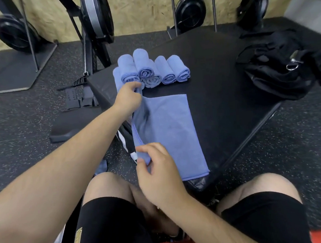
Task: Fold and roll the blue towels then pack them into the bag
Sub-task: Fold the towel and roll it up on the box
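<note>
A flat blue towel (171, 132) lies lengthwise on the black padded platform (219, 83). My left hand (128, 99) pinches its far left corner, lifted off the pad. My right hand (157, 171) pinches the near left edge, also raised. Several rolled blue towels (152, 70) are stacked in a row at the far side of the platform, just beyond my left hand. The black bag (281, 67) sits on the platform's right corner, apart from both hands.
Black exercise machines (95, 21) stand against the chipboard wall behind the platform. A footrest with straps (80, 96) lies on the speckled rubber floor to the left. My knees in black shorts are at the bottom. A bit of blue cloth (102, 167) shows by my left knee.
</note>
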